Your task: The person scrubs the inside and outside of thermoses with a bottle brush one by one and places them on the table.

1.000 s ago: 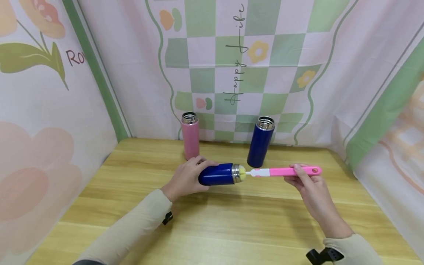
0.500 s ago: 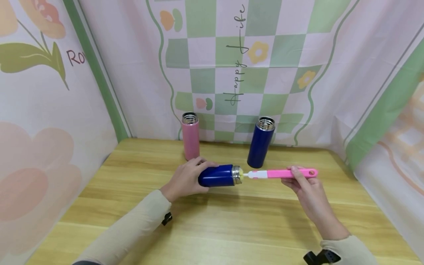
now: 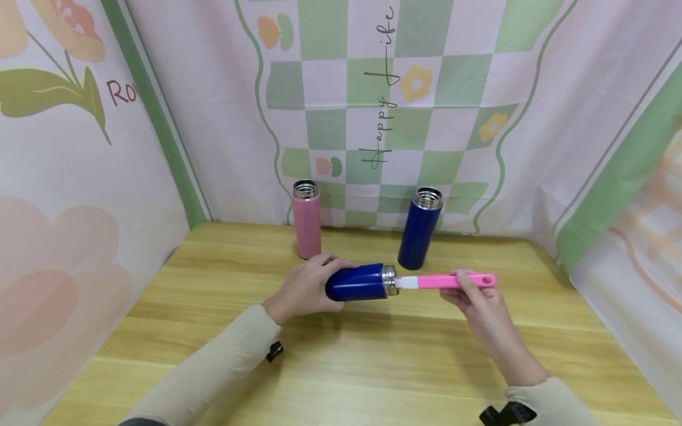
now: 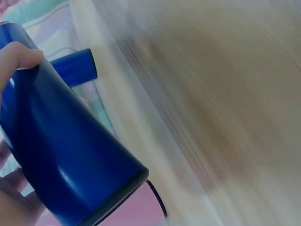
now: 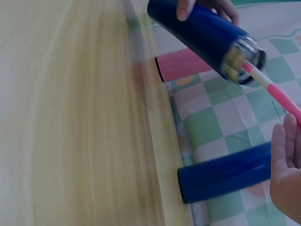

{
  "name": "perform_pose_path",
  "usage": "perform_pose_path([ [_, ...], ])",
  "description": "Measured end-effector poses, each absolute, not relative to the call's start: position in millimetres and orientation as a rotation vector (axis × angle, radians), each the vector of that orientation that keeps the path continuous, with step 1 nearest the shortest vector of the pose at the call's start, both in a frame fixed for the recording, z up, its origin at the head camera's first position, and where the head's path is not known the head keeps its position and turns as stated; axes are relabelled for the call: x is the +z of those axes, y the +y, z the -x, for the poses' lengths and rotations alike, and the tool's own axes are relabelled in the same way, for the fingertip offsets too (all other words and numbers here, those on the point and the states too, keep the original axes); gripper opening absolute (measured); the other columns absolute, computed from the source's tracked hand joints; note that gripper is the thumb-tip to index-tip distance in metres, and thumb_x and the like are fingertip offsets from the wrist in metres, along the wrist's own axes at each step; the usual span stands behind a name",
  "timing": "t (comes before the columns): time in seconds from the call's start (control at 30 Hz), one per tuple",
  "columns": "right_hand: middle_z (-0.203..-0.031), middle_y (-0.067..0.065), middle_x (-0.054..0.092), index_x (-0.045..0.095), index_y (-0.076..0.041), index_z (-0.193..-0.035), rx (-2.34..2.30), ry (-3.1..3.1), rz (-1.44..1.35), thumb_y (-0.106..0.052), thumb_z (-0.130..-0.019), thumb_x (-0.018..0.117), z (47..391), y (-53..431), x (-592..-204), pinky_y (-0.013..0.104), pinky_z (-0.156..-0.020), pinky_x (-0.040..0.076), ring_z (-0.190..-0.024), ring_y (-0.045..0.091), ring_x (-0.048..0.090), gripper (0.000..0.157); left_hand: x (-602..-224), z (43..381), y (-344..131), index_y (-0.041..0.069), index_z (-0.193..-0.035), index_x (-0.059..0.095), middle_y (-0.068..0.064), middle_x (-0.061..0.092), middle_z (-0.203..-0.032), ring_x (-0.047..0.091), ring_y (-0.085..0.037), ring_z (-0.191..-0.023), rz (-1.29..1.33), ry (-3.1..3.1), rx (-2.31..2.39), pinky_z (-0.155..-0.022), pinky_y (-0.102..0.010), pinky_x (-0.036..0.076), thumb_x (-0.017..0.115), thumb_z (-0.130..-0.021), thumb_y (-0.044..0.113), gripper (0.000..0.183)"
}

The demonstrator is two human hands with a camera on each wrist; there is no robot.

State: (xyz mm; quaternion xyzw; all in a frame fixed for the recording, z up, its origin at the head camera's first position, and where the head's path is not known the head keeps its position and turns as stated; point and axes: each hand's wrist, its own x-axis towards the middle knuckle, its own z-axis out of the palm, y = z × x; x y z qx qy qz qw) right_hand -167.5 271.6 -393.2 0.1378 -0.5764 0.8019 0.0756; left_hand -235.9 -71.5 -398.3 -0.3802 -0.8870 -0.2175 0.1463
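Note:
My left hand (image 3: 309, 285) grips a blue metal bottle (image 3: 357, 283) around its base end, holding it sideways with the mouth facing right. Thumb and fingers wrap the bottle (image 4: 70, 136) in the left wrist view. With my right hand (image 3: 482, 307) I pinch the pink handle of a bottle brush (image 3: 434, 281) near its holed end. The brush's yellow sponge head (image 5: 233, 62) sits inside the bottle's steel neck, seen in the right wrist view; from the head view it is hidden, and only the white and pink handle shows outside.
A pink bottle (image 3: 306, 225) stands uncapped behind my left hand. Another blue bottle (image 3: 420, 231), also uncapped, stands further right. Both are near the back edge of the wooden table (image 3: 341, 367), before a patterned curtain (image 3: 367, 130).
My right hand has moved left, pushing the brush deeper, so the yellow head has gone into the bottle. The left hand and its bottle have shifted slightly right.

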Motion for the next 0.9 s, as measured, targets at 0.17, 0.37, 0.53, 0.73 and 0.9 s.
perform_pose_path([
  [0.17, -0.102, 0.008, 0.073, 0.069, -0.007, -0.111, 2.402, -1.811, -0.439, -0.012, -0.108, 0.045, 169, 264, -395, 0.033, -0.087, 0.055, -0.092, 0.016, 0.071, 0.025, -396, 235, -64, 0.037, -0.14, 0.052, 0.002, 0.057, -0.125, 0.056, -0.017, -0.11, 1.114, -2.548, -0.676, -0.088, -0.043, 0.052, 0.086, -0.073, 0.042, 0.076],
  [0.37, -0.107, 0.008, 0.072, 0.065, -0.003, -0.115, 2.442, -1.846, -0.482, -0.014, -0.108, 0.044, 171, 262, -396, 0.033, -0.088, 0.054, -0.096, 0.017, 0.071, 0.025, -392, 234, -60, 0.037, -0.14, 0.053, 0.003, 0.057, -0.124, 0.056, -0.015, -0.109, 1.119, -2.539, -0.68, -0.087, -0.04, 0.052, 0.085, -0.073, 0.045, 0.075],
  [0.53, -0.109, 0.009, 0.072, 0.064, -0.001, -0.118, 2.499, -1.813, -0.53, -0.014, -0.109, 0.042, 173, 261, -396, 0.033, -0.089, 0.054, -0.098, 0.018, 0.071, 0.026, -391, 233, -57, 0.037, -0.14, 0.053, 0.003, 0.057, -0.126, 0.055, -0.015, -0.111, 1.135, -2.526, -0.698, -0.088, -0.039, 0.052, 0.085, -0.073, 0.046, 0.074],
  [0.73, -0.107, 0.009, 0.072, 0.068, -0.008, -0.115, 2.532, -1.725, -0.577, -0.01, -0.109, 0.039, 172, 262, -395, 0.032, -0.088, 0.054, -0.096, 0.018, 0.071, 0.03, -390, 233, -58, 0.038, -0.14, 0.053, 0.004, 0.057, -0.126, 0.055, -0.014, -0.112, 1.146, -2.522, -0.718, -0.09, -0.039, 0.051, 0.085, -0.074, 0.044, 0.073],
  [0.9, -0.103, 0.012, 0.072, 0.068, -0.006, -0.114, 2.533, -1.672, -0.553, -0.01, -0.109, 0.039, 170, 268, -391, 0.032, -0.087, 0.055, -0.093, 0.02, 0.072, 0.03, -392, 233, -60, 0.038, -0.14, 0.053, 0.003, 0.057, -0.126, 0.056, -0.015, -0.109, 1.145, -2.53, -0.72, -0.088, -0.04, 0.052, 0.085, -0.074, 0.043, 0.074],
])
